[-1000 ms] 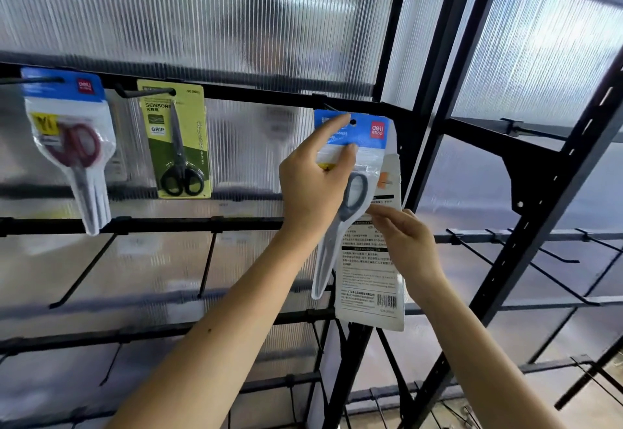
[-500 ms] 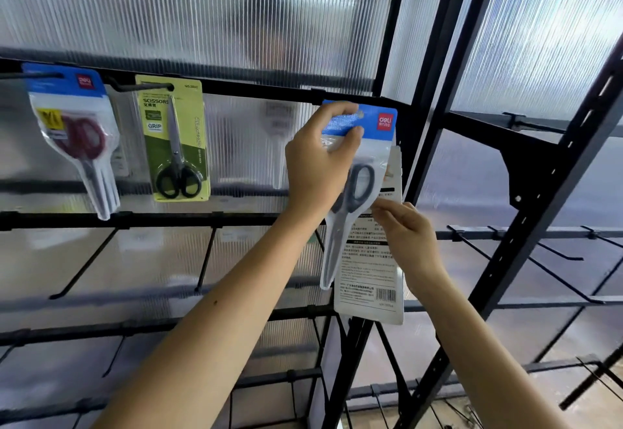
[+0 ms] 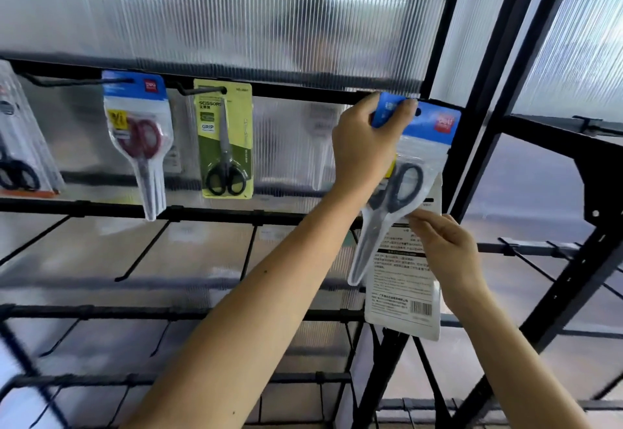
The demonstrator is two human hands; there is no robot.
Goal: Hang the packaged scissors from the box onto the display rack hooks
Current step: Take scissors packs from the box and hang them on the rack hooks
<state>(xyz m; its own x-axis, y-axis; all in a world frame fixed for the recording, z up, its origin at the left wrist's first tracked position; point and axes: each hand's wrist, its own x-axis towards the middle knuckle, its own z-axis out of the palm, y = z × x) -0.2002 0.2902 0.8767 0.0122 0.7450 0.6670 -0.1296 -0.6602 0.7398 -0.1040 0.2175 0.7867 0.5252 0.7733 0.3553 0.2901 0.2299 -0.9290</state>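
- Two grips meet on one pack: the left grip (image 3: pixel 367 145) pinches the blue header of the packaged scissors (image 3: pixel 409 189), held up at the rack's top rail (image 3: pixel 269 90). Fingers hide any hook there.
- The right grip (image 3: pixel 448 253) pinches a white barcode card (image 3: pixel 403 297) just behind the pack's lower half.
- Further left on the rail hang a green-card pack (image 3: pixel 224 139) and a red-handled pack (image 3: pixel 138 139).
- A black upright (image 3: pixel 472 125) stands just right of the held pack. Bare hooks (image 3: pixel 145 250) jut from the lower rails.

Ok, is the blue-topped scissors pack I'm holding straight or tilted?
Tilted: the scissors pack slants, tip lower left of the blue header the left hand grips; right hand pinches the white card behind.
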